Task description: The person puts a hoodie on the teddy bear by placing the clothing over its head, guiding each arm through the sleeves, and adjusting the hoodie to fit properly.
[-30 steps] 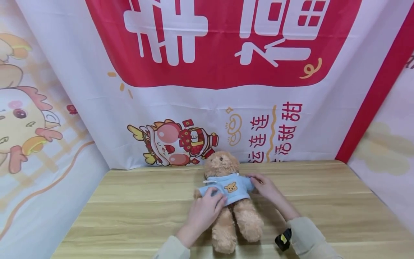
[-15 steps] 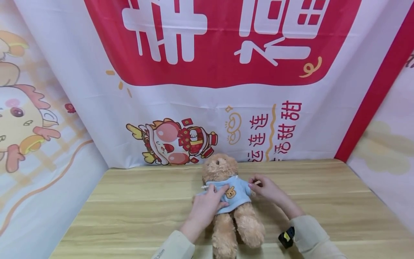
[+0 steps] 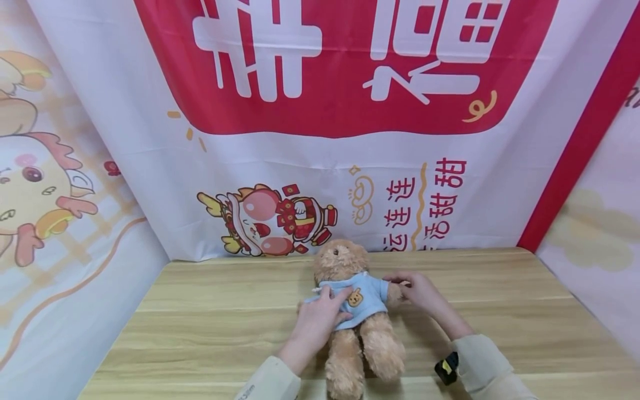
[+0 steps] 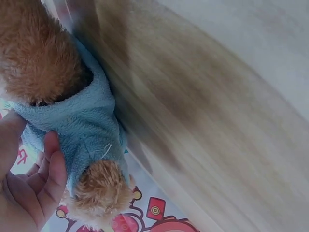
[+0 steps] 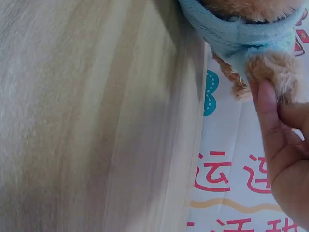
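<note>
A light-brown teddy bear [image 3: 382, 344] lies on its back, head toward the rear. It wears a pale blue hoodie [image 3: 367, 294] with a small bear-face patch [image 3: 355, 298]. My left hand [image 3: 320, 319] lies across the hoodie's left part and holds the bear there with bent fingers; in the left wrist view the thumb is near the hem. With thumb and fingertips, my right hand [image 3: 415, 291] pinches the bear's furry paw [image 5: 275, 70], which sticks out of the right-hand sleeve. The bear's other arm is mostly hidden behind my left hand.
The wooden table [image 3: 210, 322] ends against a printed red-and-white cloth [image 3: 300, 150] at the back. Patterned cloths [image 3: 65, 278] hang at both sides. A black strap-like object with a yellow mark [image 3: 446, 368] sits by my right cuff.
My right hand moved from the sleeve end to the paw, which now shows outside the sleeve. The left hand slid up the hoodie. The bear's head tipped slightly left.
</note>
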The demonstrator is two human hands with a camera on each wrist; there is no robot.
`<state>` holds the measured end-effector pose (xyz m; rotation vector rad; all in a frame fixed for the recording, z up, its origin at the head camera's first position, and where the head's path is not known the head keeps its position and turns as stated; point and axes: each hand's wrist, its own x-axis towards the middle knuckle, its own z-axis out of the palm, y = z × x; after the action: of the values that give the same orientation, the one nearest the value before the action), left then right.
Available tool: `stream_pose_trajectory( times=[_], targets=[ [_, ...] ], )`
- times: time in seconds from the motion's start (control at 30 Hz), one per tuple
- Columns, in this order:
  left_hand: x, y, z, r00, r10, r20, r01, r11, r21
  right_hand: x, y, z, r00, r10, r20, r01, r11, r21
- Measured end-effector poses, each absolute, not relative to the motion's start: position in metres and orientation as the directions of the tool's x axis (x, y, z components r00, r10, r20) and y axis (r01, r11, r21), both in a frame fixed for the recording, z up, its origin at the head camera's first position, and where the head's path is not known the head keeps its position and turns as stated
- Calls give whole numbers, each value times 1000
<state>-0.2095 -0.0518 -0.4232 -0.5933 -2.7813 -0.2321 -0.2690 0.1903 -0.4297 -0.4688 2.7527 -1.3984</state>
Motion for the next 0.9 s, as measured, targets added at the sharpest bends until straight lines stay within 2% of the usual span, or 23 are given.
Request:
stream_pose_trajectory(
  times=[0.37,0.67,0.8,0.9],
  targets=[
    [-210,-52,-425,-877,374,302,416,905,85,-273,200,-427,-926,-312,212,-373,674,-637],
    [-212,-53,-426,-881,386,274,429,895,118,-272,204,-424,-898,-396,193,-428,679,-597],
    [-213,-54,-426,-861,416,291,460,882,102,-266,198,-420,-909,-381,166,-392,653,-648],
    [-213,-54,-426,-854,423,304,469,878,96,-263,192,-419,-888,-430,163,-425,633,-648]
  ],
)
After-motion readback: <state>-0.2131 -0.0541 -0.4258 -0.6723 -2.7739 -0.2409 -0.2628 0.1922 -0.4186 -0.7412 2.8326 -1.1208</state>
